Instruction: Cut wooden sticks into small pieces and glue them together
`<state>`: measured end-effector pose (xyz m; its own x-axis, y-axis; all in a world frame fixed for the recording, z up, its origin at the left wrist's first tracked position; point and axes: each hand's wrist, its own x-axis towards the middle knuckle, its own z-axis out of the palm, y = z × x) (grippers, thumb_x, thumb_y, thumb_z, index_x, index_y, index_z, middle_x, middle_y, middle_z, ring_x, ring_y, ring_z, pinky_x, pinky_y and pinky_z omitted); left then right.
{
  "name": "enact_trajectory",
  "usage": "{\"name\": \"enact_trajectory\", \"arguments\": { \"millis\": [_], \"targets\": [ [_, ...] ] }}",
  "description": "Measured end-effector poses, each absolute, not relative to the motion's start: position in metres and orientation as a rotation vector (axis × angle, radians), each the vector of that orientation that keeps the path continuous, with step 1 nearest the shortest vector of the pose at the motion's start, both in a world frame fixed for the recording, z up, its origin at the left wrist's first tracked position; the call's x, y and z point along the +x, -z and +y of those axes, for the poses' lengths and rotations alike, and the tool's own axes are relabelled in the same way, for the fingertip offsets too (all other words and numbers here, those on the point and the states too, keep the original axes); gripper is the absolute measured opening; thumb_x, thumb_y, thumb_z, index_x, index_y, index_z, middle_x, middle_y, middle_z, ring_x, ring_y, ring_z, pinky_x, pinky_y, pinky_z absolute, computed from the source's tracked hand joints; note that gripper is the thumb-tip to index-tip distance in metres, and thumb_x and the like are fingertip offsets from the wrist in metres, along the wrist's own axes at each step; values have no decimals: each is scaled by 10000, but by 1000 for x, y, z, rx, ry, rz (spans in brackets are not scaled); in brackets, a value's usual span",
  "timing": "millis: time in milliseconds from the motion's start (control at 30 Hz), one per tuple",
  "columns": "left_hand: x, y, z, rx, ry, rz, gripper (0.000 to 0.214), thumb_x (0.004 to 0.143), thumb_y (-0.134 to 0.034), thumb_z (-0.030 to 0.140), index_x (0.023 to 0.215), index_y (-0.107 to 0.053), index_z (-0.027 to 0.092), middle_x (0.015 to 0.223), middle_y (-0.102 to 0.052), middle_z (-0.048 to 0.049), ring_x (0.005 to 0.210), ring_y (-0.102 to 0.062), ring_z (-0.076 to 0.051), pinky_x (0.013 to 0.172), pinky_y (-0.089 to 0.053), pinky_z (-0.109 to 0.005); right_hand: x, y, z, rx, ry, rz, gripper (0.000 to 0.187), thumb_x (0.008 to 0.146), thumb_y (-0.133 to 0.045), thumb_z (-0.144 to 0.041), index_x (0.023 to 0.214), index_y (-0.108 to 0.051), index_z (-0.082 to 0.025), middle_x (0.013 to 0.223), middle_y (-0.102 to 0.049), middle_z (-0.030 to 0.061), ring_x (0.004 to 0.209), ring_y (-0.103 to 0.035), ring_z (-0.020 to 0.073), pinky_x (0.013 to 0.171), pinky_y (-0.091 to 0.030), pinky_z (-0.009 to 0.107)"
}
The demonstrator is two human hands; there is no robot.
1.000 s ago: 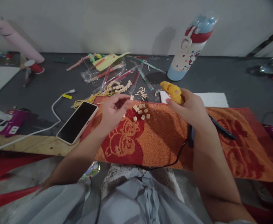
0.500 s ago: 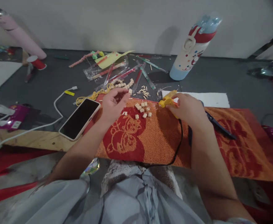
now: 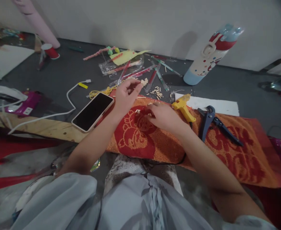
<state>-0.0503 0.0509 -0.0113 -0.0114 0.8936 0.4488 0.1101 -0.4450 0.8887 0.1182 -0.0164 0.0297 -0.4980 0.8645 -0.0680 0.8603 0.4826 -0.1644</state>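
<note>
My left hand is closed in a pinch on a small pale wooden block, partly hidden by the fingertips and close to similar blocks behind. My right hand hovers low over the orange and red towel, thumb and fingers apart and holding nothing visible. A wooden block shows between its thumb and fingers; others nearby are mostly covered by the hand. Two thin wooden bits lie just left of it. Right of this hand, a yellow hot glue gun rests on the towel.
A phone lies left of my left hand. Blue-handled cutters lie on the towel's right part. Short sticks and plastic-wrapped pens are scattered behind. A water bottle stands at the back right.
My right hand has let go of the glue gun and moved left over the wooden blocks. The left hand keeps its pinch. The camera view has shifted left.
</note>
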Motion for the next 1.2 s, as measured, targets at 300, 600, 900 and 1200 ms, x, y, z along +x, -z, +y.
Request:
{"name": "enact_trajectory", "arguments": {
  "millis": [300,600,900,1200],
  "targets": [
    [-50,8,50,1636,-1564,1049,354,832,-639,567,909,-656,221,887,-706,-33,806,-673,-135,631,-530,-248,85,-22,0,-1477,-217,-2789,300,897,-430,-160,1087,-658,-116,1053,-672,161,920,-639,265,711,-395,333],
    [-49,3,45,1640,-1550,1063,251,872,-635,467,907,-654,220,912,-706,-32,840,-678,-140,653,-540,-253,75,-17,1,-1515,-85,-2822,290,901,-437,-202,1009,-681,-88,1000,-686,193,878,-622,277,734,-387,360],
    [-50,1,44,1643,-1541,1052,274,875,-624,489,921,-651,220,924,-709,-32,861,-677,-143,637,-526,-246,78,-17,1,-1515,-103,-2812,285,894,-464,-227,1026,-663,-71,1016,-675,207,932,-616,295,765,-397,356],
    [-49,5,46,1646,-1538,1050,288,867,-629,502,929,-656,223,921,-707,-35,838,-673,-140,637,-528,-248,86,-19,0,-1460,-234,-2668,222,857,-514,-202,952,-694,-112,986,-689,167,879,-636,257,753,-436,341]
  ]
}}
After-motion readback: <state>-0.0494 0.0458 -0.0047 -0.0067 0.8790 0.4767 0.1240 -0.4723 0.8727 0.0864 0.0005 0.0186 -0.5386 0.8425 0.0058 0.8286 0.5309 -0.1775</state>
